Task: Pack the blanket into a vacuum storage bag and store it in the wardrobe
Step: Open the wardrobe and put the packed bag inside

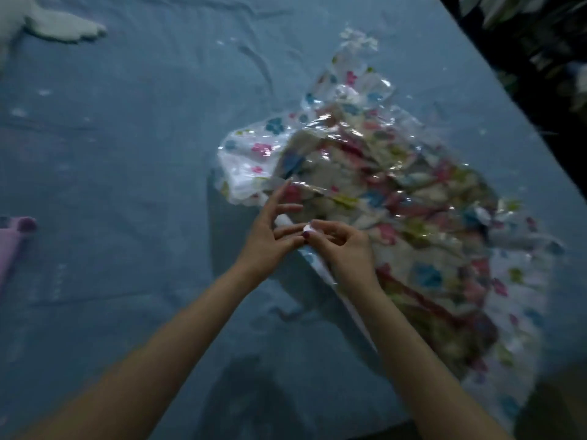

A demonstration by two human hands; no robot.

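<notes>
While right hand (344, 249) pinches the white slider clip (307, 229) at the bag (381, 185) edge, left hand (273, 230), fingers spread, should brace the seal; pull toward 5 o'clock, steady pressure.

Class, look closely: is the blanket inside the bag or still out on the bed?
Inside. The blanket shows through the glossy clear bag, which covers it. Both hands work at the bag's edge.

We see broad open room across the wrinkled blue bedsheet (133, 160) to the left and ahead. The glossy clear vacuum bag stuffed with a flower-patterned blanket (397, 192) fills the right side. A white fluffy plush thing (60, 25) blocks the far left corner; a lilac plastic object (12, 246) sits at the left edge.
</notes>
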